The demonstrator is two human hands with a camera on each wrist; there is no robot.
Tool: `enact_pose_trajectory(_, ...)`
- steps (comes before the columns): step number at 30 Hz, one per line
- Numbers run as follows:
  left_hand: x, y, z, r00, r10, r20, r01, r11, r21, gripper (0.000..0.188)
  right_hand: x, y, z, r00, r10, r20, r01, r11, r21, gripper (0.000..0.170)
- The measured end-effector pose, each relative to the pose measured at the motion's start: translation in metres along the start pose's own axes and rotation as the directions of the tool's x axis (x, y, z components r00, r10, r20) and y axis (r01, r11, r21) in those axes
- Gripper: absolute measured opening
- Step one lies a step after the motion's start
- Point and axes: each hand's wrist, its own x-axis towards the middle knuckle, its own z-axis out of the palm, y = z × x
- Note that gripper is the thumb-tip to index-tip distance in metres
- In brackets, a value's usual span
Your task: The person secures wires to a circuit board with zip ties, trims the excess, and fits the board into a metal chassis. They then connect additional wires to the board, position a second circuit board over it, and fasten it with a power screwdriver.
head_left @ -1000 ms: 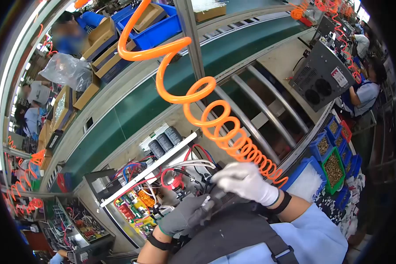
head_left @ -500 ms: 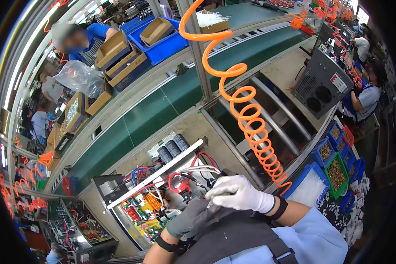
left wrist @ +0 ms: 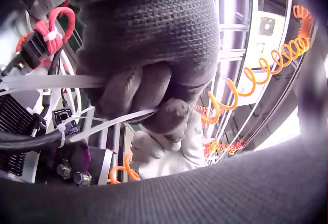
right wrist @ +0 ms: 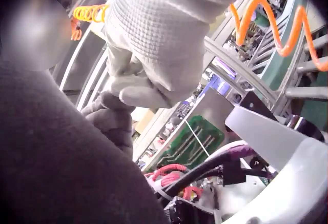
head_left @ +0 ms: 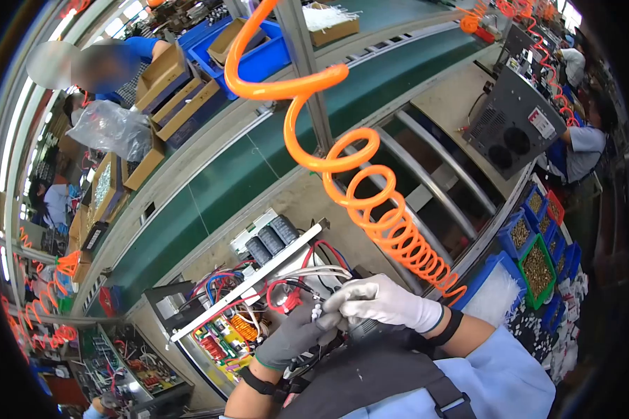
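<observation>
My left hand [head_left: 293, 340], in a grey glove, curls its fingers around white cable ties. In the left wrist view one cable tie [left wrist: 115, 123] runs from a black cable [left wrist: 31, 141] into those fingers, and a second, wider strip [left wrist: 56, 82] enters the same fist. My white-gloved right hand [head_left: 384, 305] meets the left fingertips, thumb and fingers pinched together where the tie ends; the tip between them is hidden. Just beyond both hands lies an open electrical unit with a red-wrapped coil [head_left: 284, 297], a circuit board [head_left: 223, 339] and large capacitors [head_left: 269, 239].
A white metal bar [head_left: 248, 283] crosses the unit. An orange coiled hose [head_left: 391, 216] hangs beside the right hand. Bins of screws [head_left: 536, 270] and a blue tray of white strips [head_left: 493, 293] stand to the right. Behind runs a green conveyor [head_left: 220, 178].
My right hand has come from a raised spot right of the left hand to the left fingertips and now pinches there. The head view has shifted, and the hose has swung.
</observation>
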Motion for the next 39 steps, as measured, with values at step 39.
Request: enact_pose_trajectory(39, 0.076, -0.028, -0.047, 0.994, -0.106, -0.032, 0.065, 0.326, 0.943, 0.036, -0.024, -0.010, -0.005, 0.985, -0.133, 0.112, 0.149, 0.308, -0.940, 0.021)
